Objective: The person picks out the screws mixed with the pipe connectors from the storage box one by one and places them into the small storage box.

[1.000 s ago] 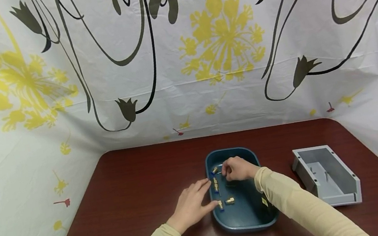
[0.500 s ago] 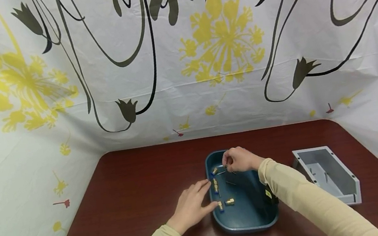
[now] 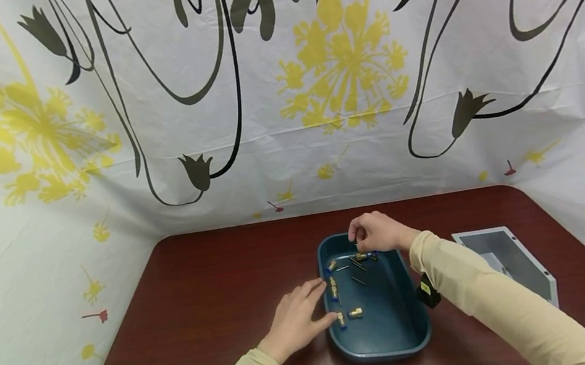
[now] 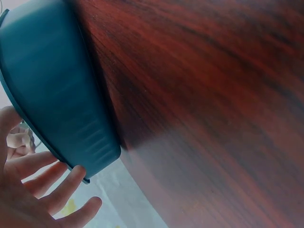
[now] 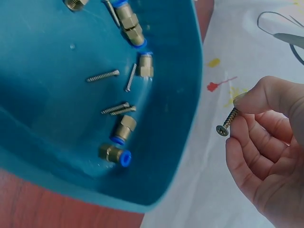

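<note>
My right hand (image 3: pixel 380 231) is raised over the far end of a blue-green plastic bin (image 3: pixel 384 353). Between thumb and fingertips it pinches a screw (image 5: pixel 230 118), whose cross-slotted head points out of the grip in the right wrist view. My left hand (image 3: pixel 296 318) rests its spread, relaxed fingers at the bin's left rim. Inside the bin lie several brass pipe fittings with blue collars, such as one fitting (image 5: pixel 126 127) near the end wall, and several loose screws (image 5: pixel 103 76).
A grey open box (image 3: pixel 534 267) stands on the dark wood table (image 3: pixel 227 279) to the right, partly covered by my right sleeve (image 3: pixel 482 293). Behind the table hangs a white patterned cloth (image 3: pixel 261 118). A small black device (image 3: pixel 428 291) sits under the right forearm.
My right hand has risen from inside the bin and moved away and slightly right, carrying the screw. Fittings and screws it covered now show. The left hand stays put.
</note>
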Available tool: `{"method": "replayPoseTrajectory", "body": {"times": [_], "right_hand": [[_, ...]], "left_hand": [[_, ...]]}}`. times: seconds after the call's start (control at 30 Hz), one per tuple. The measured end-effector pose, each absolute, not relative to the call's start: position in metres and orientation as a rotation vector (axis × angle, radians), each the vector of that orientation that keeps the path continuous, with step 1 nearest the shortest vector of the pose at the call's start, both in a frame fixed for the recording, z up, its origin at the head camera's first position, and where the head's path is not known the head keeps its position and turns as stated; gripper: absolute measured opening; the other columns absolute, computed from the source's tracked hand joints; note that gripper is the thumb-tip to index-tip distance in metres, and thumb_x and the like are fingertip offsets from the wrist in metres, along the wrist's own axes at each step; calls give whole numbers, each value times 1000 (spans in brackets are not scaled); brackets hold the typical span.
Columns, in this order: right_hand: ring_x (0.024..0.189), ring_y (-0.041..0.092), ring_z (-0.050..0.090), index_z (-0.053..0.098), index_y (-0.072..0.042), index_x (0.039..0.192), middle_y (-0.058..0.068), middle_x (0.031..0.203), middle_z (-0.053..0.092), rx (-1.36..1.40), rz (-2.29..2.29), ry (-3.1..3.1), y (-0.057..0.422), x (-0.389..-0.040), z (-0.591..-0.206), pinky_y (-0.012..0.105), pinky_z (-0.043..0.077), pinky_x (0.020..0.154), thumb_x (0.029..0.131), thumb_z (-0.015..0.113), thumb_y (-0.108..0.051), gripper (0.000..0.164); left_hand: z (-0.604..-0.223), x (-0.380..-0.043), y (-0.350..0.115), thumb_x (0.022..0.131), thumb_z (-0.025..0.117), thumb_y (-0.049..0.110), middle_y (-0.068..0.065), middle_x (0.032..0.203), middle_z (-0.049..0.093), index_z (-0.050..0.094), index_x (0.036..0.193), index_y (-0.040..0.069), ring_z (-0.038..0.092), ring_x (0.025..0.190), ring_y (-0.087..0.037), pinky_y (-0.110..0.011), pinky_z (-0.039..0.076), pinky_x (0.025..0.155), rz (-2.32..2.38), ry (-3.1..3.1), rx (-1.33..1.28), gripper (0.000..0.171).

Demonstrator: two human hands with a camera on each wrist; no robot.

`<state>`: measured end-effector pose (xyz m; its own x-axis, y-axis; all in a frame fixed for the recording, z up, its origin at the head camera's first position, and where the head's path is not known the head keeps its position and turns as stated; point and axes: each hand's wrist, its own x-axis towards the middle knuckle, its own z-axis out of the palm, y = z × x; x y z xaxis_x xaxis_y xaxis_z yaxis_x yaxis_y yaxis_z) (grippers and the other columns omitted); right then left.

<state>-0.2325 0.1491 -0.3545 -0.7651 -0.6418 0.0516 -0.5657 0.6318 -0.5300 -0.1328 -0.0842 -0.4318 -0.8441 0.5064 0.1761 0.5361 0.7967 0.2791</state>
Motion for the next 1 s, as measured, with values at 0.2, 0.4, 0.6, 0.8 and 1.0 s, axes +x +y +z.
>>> {"method": "replayPoseTrajectory", "body": {"times": [0.2, 0.4, 0.6, 0.8, 1.0], "right_hand": [[59, 12, 50, 59, -9, 81, -3, 69, 55, -967, -806, 2738, 159, -234, -345, 29, 41, 56, 76, 57, 0, 11], [61, 13, 51, 59, -9, 83, -2, 72, 55, -942, -797, 2760, 172, -234, -337, 29, 42, 56, 77, 58, 0, 10], [62, 12, 51, 59, -8, 85, -2, 72, 56, -929, -783, 2788, 188, -235, -329, 29, 42, 57, 77, 58, 1, 12], [64, 12, 52, 59, -8, 83, -3, 72, 57, -900, -733, 2855, 204, -234, -319, 30, 42, 57, 74, 60, 0, 12], [62, 13, 50, 59, -7, 84, -2, 70, 56, -840, -714, 2880, 222, -229, -314, 30, 41, 57, 75, 59, 0, 12]], "left_hand": [[-431, -132, -84, 82, 55, 48, -4, 127, 44, 48, 127, 9, 46, 109, -20, -42, 40, 83, -495, -2874, -850, 60], [-431, -132, -84, 82, 55, 48, -3, 128, 44, 48, 128, 9, 46, 110, -20, -42, 39, 84, -495, -2873, -848, 61], [-431, -132, -84, 82, 55, 48, -4, 127, 44, 48, 128, 9, 46, 110, -20, -42, 40, 84, -486, -2872, -848, 61], [-429, -132, -84, 82, 56, 47, -4, 127, 45, 48, 127, 8, 46, 109, -21, -42, 40, 83, -481, -2855, -854, 60], [-431, -132, -84, 82, 56, 46, -4, 126, 45, 48, 127, 8, 47, 108, -20, -41, 41, 83, -479, -2842, -859, 60]]}}
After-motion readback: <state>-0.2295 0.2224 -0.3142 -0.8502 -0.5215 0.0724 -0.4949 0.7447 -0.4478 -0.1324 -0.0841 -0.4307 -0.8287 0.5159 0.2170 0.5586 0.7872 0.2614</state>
